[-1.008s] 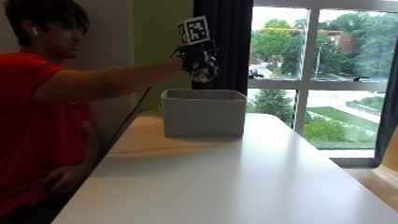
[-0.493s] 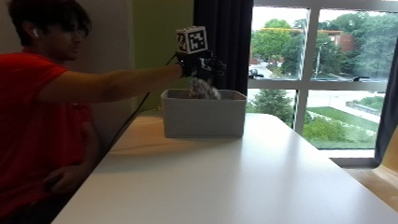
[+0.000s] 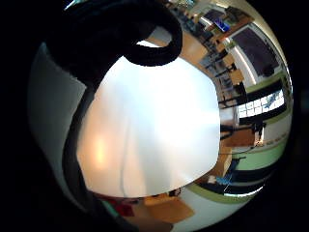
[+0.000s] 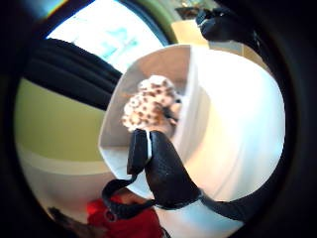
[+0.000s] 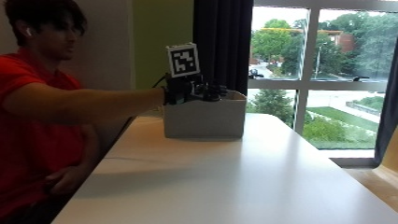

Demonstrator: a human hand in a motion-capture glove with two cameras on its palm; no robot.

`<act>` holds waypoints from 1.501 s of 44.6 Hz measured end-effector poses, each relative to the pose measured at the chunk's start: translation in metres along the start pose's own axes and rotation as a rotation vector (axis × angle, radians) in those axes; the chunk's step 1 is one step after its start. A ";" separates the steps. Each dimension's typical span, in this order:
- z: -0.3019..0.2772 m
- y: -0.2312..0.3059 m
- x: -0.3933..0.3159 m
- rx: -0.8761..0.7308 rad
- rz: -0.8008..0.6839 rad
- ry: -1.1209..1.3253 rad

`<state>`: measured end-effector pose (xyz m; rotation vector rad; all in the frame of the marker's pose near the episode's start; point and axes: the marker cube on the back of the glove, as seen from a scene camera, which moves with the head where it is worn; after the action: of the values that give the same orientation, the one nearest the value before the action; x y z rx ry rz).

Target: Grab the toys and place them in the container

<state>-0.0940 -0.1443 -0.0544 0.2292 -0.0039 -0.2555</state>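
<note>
My gloved right hand (image 5: pixel 198 91) hovers over the near left rim of the grey container (image 5: pixel 205 120) at the table's far end, fingers relaxed and holding nothing. In the thumb side palm view a spotted white and brown plush toy (image 4: pixel 148 106) lies inside the container (image 4: pixel 116 148), below a black gloved finger (image 4: pixel 166 173). From the outside view the toy is hidden by the container's wall. The little finger side palm view shows only the white table (image 3: pixel 154 125) and a loosely curled gloved finger (image 3: pixel 149 34).
The white table (image 5: pixel 236 177) stretches from the container toward the camera with nothing else showing on it. A dark curtain (image 5: pixel 221 42) and a window (image 5: pixel 323 70) stand behind the container. The person's bare hand (image 5: pixel 65 179) rests at the table's left edge.
The hand carried the spotted toy over the container, let it drop inside, and has come down a little toward the rim, now holding nothing.
</note>
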 end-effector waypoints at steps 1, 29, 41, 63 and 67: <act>0.002 0.006 0.011 -0.010 0.016 -0.004; 0.031 0.103 0.126 -0.067 0.228 0.113; 0.036 0.108 0.127 -0.040 0.266 0.136; 0.025 0.099 0.097 0.100 0.259 0.028; 0.022 0.101 0.099 0.102 0.249 0.029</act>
<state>0.0265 -0.0791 -0.0129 0.3307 -0.0172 -0.0037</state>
